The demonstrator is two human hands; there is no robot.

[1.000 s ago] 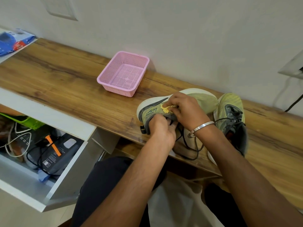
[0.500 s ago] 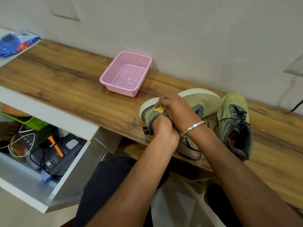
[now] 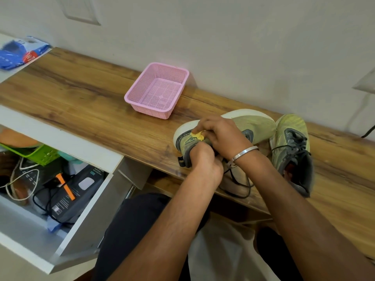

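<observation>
Right hand (image 3: 221, 136) slid its pinched yellow cloth (image 3: 197, 136) toward 9 o'clock along the side-lying sneaker (image 3: 255, 126) on the worktop (image 3: 91, 102), left hand (image 3: 205, 165) gripping its collar; wiping now reaches the heel.

Even, soft indoor light; wide-angle bending and slight blur toward the edges.

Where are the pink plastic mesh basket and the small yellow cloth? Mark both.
Pink plastic mesh basket (image 3: 150, 110): head view, front wall.
Small yellow cloth (image 3: 197, 136): head view, bunched middle.
</observation>
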